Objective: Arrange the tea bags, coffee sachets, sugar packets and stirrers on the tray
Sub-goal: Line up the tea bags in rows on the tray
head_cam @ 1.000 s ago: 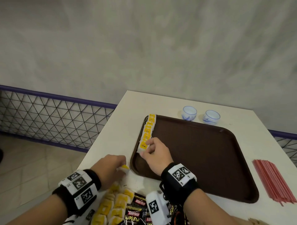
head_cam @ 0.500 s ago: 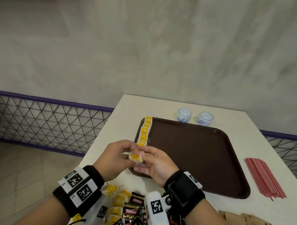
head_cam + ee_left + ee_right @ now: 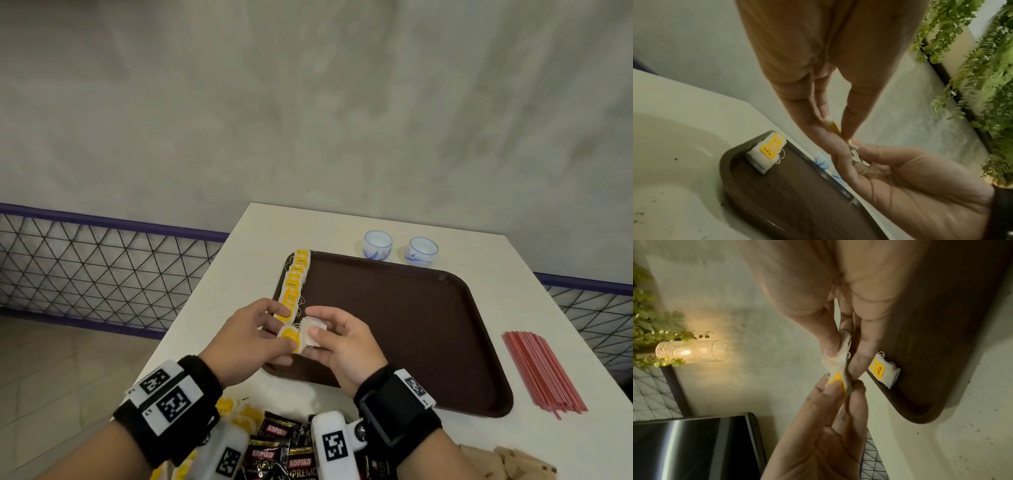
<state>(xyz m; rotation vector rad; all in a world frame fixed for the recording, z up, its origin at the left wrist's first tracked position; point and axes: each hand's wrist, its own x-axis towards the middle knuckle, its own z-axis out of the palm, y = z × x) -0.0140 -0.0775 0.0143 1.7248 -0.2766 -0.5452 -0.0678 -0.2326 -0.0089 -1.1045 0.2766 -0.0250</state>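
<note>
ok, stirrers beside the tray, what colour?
Red: the stirrers lie bundled on the table right of the tray. Head view only.

Tray (image 3: 404, 329) floor mostly bare, tea bag row (image 3: 294, 281) lining left rim (cups (image 3: 397, 248) behind)

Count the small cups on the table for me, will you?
2. Both stand on the white table just beyond the brown tray's far edge: one cup to the left, the other cup beside it to the right, apart. None appear hidden.
</note>
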